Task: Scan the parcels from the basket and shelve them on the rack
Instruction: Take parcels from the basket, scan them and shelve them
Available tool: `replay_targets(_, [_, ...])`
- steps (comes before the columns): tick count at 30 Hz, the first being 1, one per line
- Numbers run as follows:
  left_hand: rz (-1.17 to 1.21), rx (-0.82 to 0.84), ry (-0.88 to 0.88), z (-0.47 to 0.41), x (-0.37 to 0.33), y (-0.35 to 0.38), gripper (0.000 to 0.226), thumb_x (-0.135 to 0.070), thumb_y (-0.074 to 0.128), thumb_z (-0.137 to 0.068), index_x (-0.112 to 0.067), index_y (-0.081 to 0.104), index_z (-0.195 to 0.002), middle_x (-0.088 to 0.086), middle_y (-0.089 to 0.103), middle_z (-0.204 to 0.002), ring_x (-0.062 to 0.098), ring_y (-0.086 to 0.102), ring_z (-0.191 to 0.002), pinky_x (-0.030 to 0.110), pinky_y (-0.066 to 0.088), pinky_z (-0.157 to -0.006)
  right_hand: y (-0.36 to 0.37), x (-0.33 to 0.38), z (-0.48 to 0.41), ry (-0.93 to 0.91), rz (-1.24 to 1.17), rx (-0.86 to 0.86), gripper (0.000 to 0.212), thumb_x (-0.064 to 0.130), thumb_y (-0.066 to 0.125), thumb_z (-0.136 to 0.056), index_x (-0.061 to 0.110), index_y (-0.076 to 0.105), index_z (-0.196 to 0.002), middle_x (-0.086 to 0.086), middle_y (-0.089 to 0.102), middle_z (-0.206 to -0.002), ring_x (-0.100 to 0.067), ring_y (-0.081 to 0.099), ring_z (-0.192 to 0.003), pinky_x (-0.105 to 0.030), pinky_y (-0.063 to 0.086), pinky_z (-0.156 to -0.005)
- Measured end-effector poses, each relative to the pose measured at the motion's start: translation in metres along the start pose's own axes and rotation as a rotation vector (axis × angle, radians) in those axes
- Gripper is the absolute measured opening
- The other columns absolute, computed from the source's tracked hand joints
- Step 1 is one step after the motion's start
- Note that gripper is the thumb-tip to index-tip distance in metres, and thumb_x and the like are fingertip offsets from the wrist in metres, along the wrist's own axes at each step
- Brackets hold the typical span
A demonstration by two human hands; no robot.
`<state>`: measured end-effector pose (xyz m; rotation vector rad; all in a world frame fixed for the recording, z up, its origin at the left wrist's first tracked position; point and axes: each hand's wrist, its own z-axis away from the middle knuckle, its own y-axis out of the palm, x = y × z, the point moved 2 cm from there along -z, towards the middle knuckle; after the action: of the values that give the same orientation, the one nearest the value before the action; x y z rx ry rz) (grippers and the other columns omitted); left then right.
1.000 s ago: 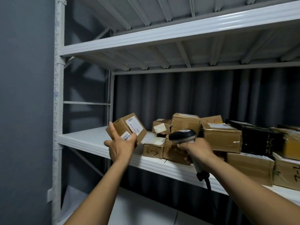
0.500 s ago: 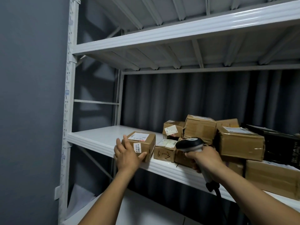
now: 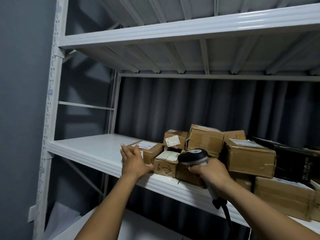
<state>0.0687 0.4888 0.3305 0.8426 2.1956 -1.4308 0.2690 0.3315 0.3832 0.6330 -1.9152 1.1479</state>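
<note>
The left hand (image 3: 134,161) lies flat against the near left face of a small brown parcel (image 3: 152,153), fingers straight and spread, thumb stretched out along the front edge of the shelf; it presses on the parcel rather than gripping it; the parcel sits flat on the middle shelf (image 3: 83,149) of the white rack, white label facing up, at the left end of a heap of cartons and close against a low box marked "6-3" (image 3: 164,168) in black pen; the right hand (image 3: 210,172) is curled tight round the grip of a handheld scanner (image 3: 193,156), whose dark rounded head points left, in front of the right end of the marked box; a black cable (image 3: 226,213) hangs from the base of the grip, below the shelf edge; behind the marked box stands a small taped carton (image 3: 174,140) with a tilted white sticker, and beside it a creased taller carton (image 3: 205,141); to the right of the scanner hand a large carton (image 3: 249,158) rests tilted on the pile, with a black box (image 3: 294,163) further right and another brown carton (image 3: 284,196) below it at the shelf front; an upper shelf (image 3: 173,32) spans overhead, a dark pleated curtain (image 3: 190,104) hangs behind the rack, and a grey wall (image 3: 22,101) closes the left side
</note>
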Motion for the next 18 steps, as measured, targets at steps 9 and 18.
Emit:
replay_targets(9, [-0.020, 0.072, 0.094, -0.023, 0.002, 0.016, 0.100, -0.037, 0.066, -0.085, -0.026, -0.006, -0.154, 0.021, -0.031, -0.153, 0.037, -0.022, -0.144, 0.046, 0.010, -0.118, 0.000, -0.008, -0.015, -0.018, 0.156, -0.062, 0.017, 0.029, 0.078, -0.070, 0.014, 0.072, -0.076, -0.009, 0.071, -0.074, -0.032, 0.068, -0.075, -0.045, 0.057, -0.071])
replay_targets(18, [-0.260, 0.074, 0.138, 0.004, -0.003, -0.013, 0.086, -0.037, 0.059, -0.089, -0.020, 0.006, -0.154, 0.020, -0.004, -0.159, 0.036, 0.002, -0.147, 0.046, 0.018, -0.118, -0.011, -0.002, 0.014, -0.005, 0.032, -0.045, 0.010, 0.013, 0.074, -0.080, 0.005, 0.068, -0.079, -0.011, 0.064, -0.062, -0.018, 0.058, -0.044, -0.025, 0.046, -0.041])
